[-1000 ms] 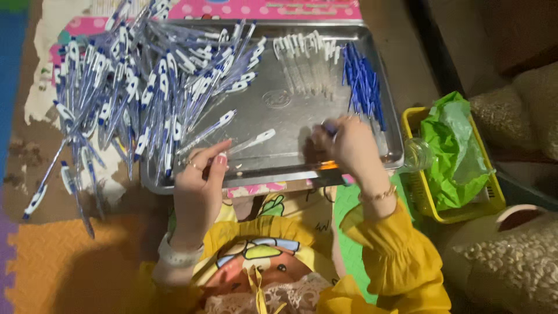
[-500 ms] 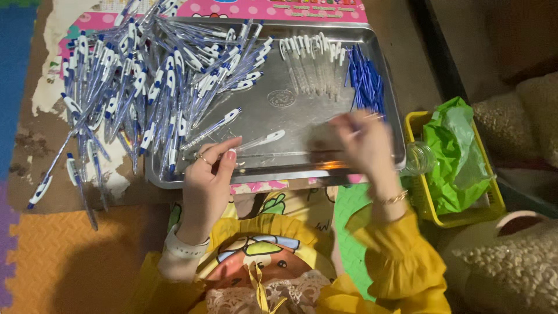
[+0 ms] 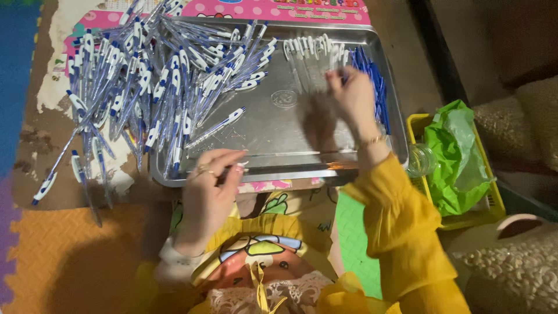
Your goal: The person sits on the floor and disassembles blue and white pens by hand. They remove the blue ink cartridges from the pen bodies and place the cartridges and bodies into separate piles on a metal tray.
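Right hand [image 3: 351,96] fingers curl, narrow, onto clear pen barrels [image 3: 314,49] just beyond them; left hand [image 3: 212,177] pinches a small pen part [image 3: 241,166], too small to identify.

Foam puzzle mats [image 3: 40,256] in orange, blue and purple are covering the floor at the left, while a brown surface with peeling white patches [image 3: 46,125] is lying beside them and a pink printed board [image 3: 279,9] is showing along the top edge. A green mat [image 3: 357,244] is lying lower down, and at the right a yellow basket [image 3: 419,122] is holding a crumpled green plastic bag [image 3: 456,154], with beige textured cushions [image 3: 523,122] sitting beyond it. Dim, warm light is leaving the upper right corner in deep shadow.
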